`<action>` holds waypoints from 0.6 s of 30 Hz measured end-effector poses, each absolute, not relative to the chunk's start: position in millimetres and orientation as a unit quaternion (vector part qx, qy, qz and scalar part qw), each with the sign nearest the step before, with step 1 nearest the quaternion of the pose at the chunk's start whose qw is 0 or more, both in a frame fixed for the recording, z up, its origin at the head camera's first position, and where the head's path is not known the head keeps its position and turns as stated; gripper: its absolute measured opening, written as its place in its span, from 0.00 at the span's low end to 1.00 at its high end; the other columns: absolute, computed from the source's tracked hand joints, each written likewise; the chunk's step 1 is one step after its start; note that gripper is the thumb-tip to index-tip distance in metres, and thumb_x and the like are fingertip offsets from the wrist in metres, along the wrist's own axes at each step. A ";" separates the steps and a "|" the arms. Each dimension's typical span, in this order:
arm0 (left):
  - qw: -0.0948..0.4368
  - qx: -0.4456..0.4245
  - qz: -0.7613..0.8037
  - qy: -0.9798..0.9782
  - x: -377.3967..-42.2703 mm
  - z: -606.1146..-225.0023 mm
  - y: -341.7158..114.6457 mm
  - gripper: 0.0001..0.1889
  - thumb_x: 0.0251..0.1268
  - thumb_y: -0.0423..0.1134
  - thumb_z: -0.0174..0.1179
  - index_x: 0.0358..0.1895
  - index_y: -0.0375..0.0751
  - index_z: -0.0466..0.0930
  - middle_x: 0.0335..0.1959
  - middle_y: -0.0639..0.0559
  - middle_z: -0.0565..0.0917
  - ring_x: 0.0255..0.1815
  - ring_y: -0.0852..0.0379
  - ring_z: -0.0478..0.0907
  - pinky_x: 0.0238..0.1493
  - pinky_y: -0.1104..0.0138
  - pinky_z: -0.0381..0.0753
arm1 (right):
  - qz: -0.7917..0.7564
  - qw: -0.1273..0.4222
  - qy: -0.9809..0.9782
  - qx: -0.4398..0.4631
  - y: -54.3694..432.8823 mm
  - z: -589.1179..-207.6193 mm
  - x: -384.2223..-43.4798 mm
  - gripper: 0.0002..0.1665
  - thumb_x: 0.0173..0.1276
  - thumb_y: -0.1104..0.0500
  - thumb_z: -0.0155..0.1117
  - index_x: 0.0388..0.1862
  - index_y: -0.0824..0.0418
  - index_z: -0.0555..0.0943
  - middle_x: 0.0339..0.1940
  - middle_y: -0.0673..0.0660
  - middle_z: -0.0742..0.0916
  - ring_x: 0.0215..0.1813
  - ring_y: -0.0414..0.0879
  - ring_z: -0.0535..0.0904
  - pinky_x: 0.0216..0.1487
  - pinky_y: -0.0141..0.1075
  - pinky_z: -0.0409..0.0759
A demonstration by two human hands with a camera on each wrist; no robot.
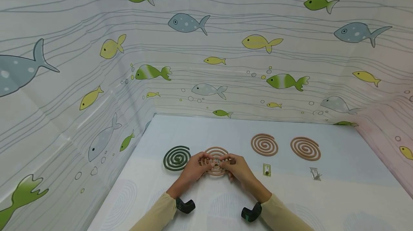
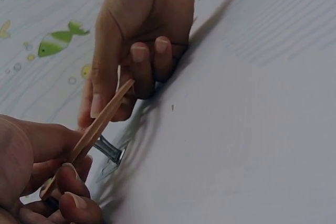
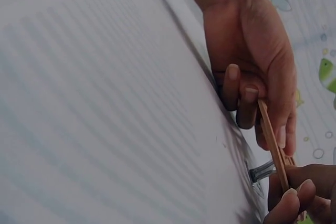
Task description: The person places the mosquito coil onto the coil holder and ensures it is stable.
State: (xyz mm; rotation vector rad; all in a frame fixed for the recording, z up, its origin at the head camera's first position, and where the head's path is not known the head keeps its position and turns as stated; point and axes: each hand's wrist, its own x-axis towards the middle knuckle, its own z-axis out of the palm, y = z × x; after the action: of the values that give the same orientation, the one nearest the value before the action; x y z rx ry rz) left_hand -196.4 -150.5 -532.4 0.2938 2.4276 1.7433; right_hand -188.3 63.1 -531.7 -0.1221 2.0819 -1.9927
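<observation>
Both hands pinch a brown mosquito coil (image 2: 107, 114) from opposite sides, near the middle of the table. My left hand (image 1: 195, 166) grips its left part, thumb and fingers bent about the spiral. On the other side, my right hand (image 1: 237, 166) has thumb and fingers on it. Seen edge-on in both wrist views, the coil is raised above the cloth. Directly below it stands a small metal coil stand (image 2: 109, 149), its flat base close to the cloth and its upright reaching the coil. The hands partly cover the coil's centre in the head view.
A dark green mosquito coil (image 1: 176, 158) lies just left of the left hand. Two more brown coils, one nearer (image 1: 264, 145) and one farther right (image 1: 305, 148), lie on the white tablecloth (image 1: 200, 127). Two small metal stands, one yellowish (image 1: 266, 169) and one silver (image 1: 315, 174), lie in front of them.
</observation>
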 end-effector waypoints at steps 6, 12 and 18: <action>0.070 0.103 0.582 0.804 -197.2 -533.4 -153.2 0.12 0.69 0.39 0.69 0.52 0.42 0.83 0.41 0.48 0.79 0.34 0.57 0.71 0.31 0.69 0.73 | -0.683 0.126 0.719 -0.036 61.4 -532.5 -188.5 0.16 0.70 0.61 0.71 0.54 0.65 0.84 0.22 0.56 0.80 0.16 0.40 0.68 0.15 0.32 0.70; 0.066 0.101 0.587 0.801 -196.6 -531.6 -152.9 0.12 0.70 0.38 0.68 0.52 0.42 0.83 0.39 0.47 0.79 0.32 0.57 0.71 0.30 0.69 0.73 | -0.680 0.121 0.722 -0.040 59.6 -533.8 -189.4 0.15 0.70 0.61 0.70 0.54 0.65 0.84 0.22 0.55 0.79 0.16 0.40 0.67 0.15 0.32 0.69; 0.066 0.100 0.599 0.792 -196.1 -531.2 -152.0 0.13 0.69 0.38 0.69 0.53 0.39 0.83 0.41 0.45 0.79 0.34 0.57 0.71 0.32 0.70 0.73 | -0.676 0.118 0.726 -0.039 60.1 -532.8 -190.3 0.15 0.70 0.61 0.71 0.53 0.64 0.85 0.21 0.55 0.78 0.16 0.39 0.68 0.14 0.32 0.70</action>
State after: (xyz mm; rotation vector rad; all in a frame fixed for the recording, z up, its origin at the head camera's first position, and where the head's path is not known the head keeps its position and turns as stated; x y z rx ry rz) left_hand -196.1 -152.0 -531.2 0.3006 2.3892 1.8058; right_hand -190.3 60.1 -532.8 -0.1132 2.1229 -1.9785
